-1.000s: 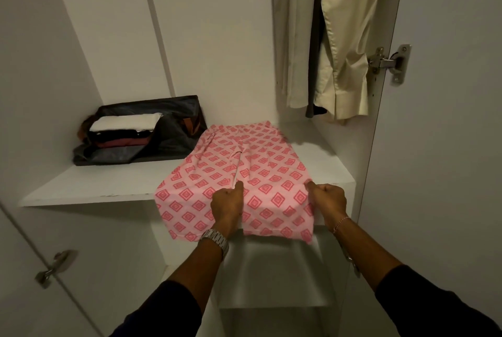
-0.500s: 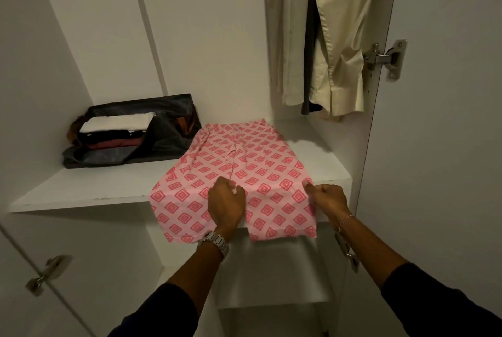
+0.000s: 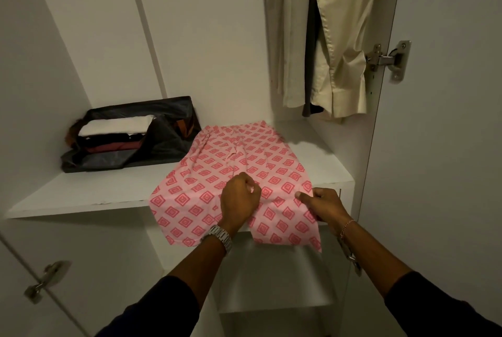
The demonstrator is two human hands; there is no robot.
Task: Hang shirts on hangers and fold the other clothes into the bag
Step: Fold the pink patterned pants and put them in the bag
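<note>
Pink patterned shorts (image 3: 236, 171) are shown spread flat on the white wardrobe shelf (image 3: 81, 190), the leg hems hanging over its front edge at 6 o'clock. The left hand (image 3: 239, 201) is curled, cloth pinched at the inner edge of one leg; the right hand (image 3: 323, 205) is closed on the outer hem of the same leg. The open dark bag (image 3: 163, 143), already holding a stack of folded clothes (image 3: 114, 133), lies at 10 o'clock from the shorts, just beside the waistband. Hung shirts (image 3: 339, 37) are seen at 1 o'clock. Risk, as judged: with so much cloth overhanging, an uneven pull could drag the shorts off the shelf or skew the fold, since thin fabric slides easily on the smooth board
</note>
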